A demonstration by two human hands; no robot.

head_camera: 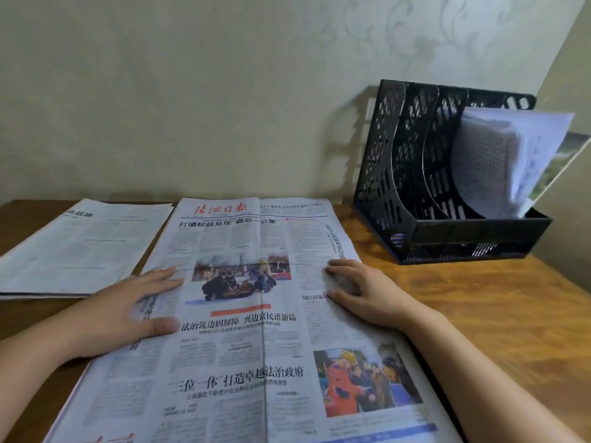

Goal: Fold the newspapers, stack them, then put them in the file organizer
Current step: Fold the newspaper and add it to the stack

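Note:
A large newspaper (243, 314) with a red masthead and colour photos lies flat and unfolded on the wooden table in front of me. My left hand (134, 305) rests flat on its left side, fingers straight and pointing right. My right hand (361, 292) rests on its right edge with the fingers slightly bent, pressing the paper down. A second newspaper (80, 247) lies folded at the far left of the table. The black mesh file organizer (412, 174) stands at the back right against the wall.
The organizer's rightmost slot holds white papers (518, 155) and a grey mesh item. Its left slots look empty. A patterned wall runs behind the wooden table (479, 298). Bare table surface shows to the right of the open newspaper.

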